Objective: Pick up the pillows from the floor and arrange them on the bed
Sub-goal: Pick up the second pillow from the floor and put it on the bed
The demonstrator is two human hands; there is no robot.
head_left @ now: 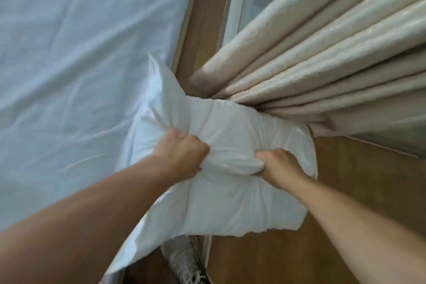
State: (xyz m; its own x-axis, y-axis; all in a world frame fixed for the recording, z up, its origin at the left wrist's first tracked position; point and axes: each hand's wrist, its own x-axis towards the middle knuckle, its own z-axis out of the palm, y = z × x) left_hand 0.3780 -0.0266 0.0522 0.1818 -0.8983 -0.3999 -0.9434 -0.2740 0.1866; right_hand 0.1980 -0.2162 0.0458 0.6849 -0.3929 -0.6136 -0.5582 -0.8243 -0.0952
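A white pillow (230, 203) hangs in front of me, over the gap between the bed and the curtain. My left hand (182, 157) clutches a bunch of its cover at the upper left. My right hand (280, 167) grips the fabric a short way to the right. The pillow's top corner points up along the bed's edge. The bed (69, 64), under a pale blue-white wrinkled sheet, fills the left half of the view. Whatever lies on the floor beneath the pillow is hidden.
A beige pleated curtain (322, 57) hangs at the right, its hem touching the pillow's far edge. A window frame (237, 7) stands behind it. Wooden floor (357, 191) shows at the right and between bed and window. A shoe (186, 263) is below the pillow.
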